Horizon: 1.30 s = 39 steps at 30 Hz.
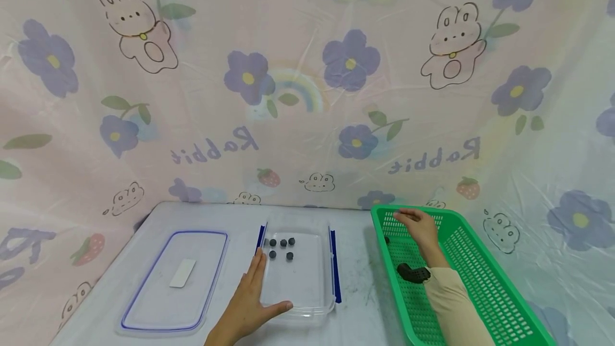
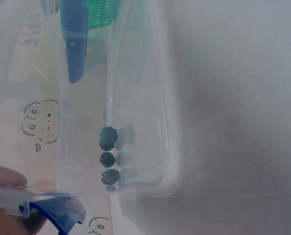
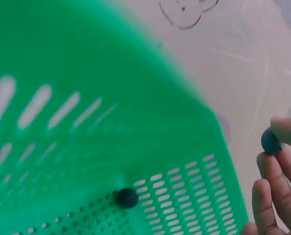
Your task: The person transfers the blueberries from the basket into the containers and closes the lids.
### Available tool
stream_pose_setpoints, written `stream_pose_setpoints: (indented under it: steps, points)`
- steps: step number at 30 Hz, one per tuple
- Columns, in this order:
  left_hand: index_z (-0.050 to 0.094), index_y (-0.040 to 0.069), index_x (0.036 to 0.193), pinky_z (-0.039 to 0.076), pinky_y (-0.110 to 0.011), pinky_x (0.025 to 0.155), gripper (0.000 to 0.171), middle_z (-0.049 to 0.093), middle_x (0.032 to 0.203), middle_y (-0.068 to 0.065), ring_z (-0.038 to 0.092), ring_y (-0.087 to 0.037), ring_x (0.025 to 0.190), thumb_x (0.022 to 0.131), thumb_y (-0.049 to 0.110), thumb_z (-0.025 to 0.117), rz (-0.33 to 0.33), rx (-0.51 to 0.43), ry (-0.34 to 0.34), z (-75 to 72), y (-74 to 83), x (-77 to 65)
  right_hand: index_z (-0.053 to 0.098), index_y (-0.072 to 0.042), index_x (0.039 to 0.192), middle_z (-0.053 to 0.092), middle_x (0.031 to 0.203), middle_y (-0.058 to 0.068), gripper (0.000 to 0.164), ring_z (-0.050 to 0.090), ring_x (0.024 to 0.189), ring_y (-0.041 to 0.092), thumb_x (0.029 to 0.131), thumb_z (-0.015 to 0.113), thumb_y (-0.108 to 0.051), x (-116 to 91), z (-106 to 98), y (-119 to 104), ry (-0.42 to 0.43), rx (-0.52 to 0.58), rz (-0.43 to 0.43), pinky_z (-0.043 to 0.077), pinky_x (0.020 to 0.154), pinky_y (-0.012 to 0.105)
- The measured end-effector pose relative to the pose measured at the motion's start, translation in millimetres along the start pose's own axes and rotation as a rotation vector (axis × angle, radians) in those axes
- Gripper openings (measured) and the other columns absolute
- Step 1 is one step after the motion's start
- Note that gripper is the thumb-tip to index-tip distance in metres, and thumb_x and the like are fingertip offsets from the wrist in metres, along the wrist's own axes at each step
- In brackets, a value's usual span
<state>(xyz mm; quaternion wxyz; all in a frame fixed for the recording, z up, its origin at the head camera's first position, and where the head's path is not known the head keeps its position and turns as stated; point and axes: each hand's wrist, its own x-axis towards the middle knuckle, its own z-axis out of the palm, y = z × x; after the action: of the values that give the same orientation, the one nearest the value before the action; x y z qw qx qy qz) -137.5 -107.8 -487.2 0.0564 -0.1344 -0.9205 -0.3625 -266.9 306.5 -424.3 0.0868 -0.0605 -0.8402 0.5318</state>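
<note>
A clear plastic container (image 1: 301, 286) with blue side clips holds several blueberries (image 1: 283, 243) toward its far left. My left hand (image 1: 249, 297) rests along the container's left side, its fingers straight and its thumb spread over the near part. In the right wrist view, a blueberry (image 3: 271, 141) is pinched between the thumb and fingers of my right hand (image 3: 282, 181). That hand is over the far end of the green basket (image 1: 408, 308), where the head view does not show the pinched berry. Another blueberry (image 3: 127, 198) lies in a basket corner.
Left of the container, a clear lid (image 1: 158, 303) with a blue seal lies flat, a white rectangle (image 1: 183, 273) on it. A white-covered table (image 1: 357, 276) carries everything. Behind hangs a patterned curtain (image 1: 298, 138). A dark device (image 1: 412, 273) is on my right wrist.
</note>
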Motion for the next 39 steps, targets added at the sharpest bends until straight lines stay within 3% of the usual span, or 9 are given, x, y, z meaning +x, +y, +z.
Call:
stream_pose_setpoints:
  steps: [5, 13, 21, 31, 39]
  points:
    - [0.013, -0.001, 0.154, 0.017, -0.064, 0.108, 0.119, 0.003, 0.161, -0.014, 0.017, -0.038, 0.142, 0.074, 0.063, 0.073, 0.001, -0.005, -0.004, 0.6, -1.0, -0.5, 0.055, -0.002, 0.133, 0.058, 0.123, 0.016, 0.060, 0.050, 0.117, 0.031, 0.090, 0.067, -0.043, -5.6, 0.9, -9.4, 0.005, 0.046, -0.006, 0.040, 0.099, 0.050]
    - [0.011, 0.002, 0.155, 0.016, -0.063, 0.109, 0.119, 0.002, 0.162, -0.012, 0.017, -0.036, 0.143, 0.074, 0.064, 0.073, 0.006, -0.019, 0.004, 0.7, -0.8, -0.7, 0.059, -0.001, 0.128, 0.066, 0.110, 0.002, 0.056, 0.057, 0.102, 0.013, 0.088, 0.072, -0.037, -12.9, 9.9, -32.3, 0.003, 0.121, -0.051, 0.042, 0.099, 0.046]
    - [0.011, 0.002, 0.155, 0.016, -0.063, 0.109, 0.119, 0.002, 0.161, -0.012, 0.017, -0.037, 0.142, 0.074, 0.064, 0.073, -0.005, -0.015, 0.000, 1.4, -0.6, -0.4, 0.060, 0.000, 0.126, 0.065, 0.108, 0.002, 0.051, 0.057, 0.099, 0.010, 0.089, 0.072, -0.033, -21.0, 25.3, -59.2, -0.057, 0.162, -0.114, 0.044, 0.096, 0.042]
    - [0.014, -0.001, 0.154, 0.017, -0.064, 0.108, 0.118, 0.003, 0.161, -0.013, 0.018, -0.038, 0.142, 0.074, 0.063, 0.074, 0.002, -0.025, 0.003, 1.6, -0.5, -2.6, 0.062, 0.001, 0.121, 0.065, 0.104, 0.004, 0.042, 0.060, 0.096, 0.013, 0.089, 0.073, -0.024, -33.7, 52.4, -95.1, -0.150, 0.217, -0.196, 0.048, 0.087, 0.024]
    - [0.013, 0.000, 0.154, 0.017, -0.062, 0.109, 0.119, 0.001, 0.162, -0.012, 0.018, -0.041, 0.141, 0.073, 0.063, 0.074, -0.007, -0.026, 0.002, 1.2, 0.3, -2.0, 0.066, 0.000, 0.115, 0.066, 0.103, 0.009, 0.035, 0.061, 0.094, 0.018, 0.087, 0.075, -0.018, -38.5, 81.8, -117.4, -0.211, 0.236, -0.238, 0.049, 0.089, 0.037]
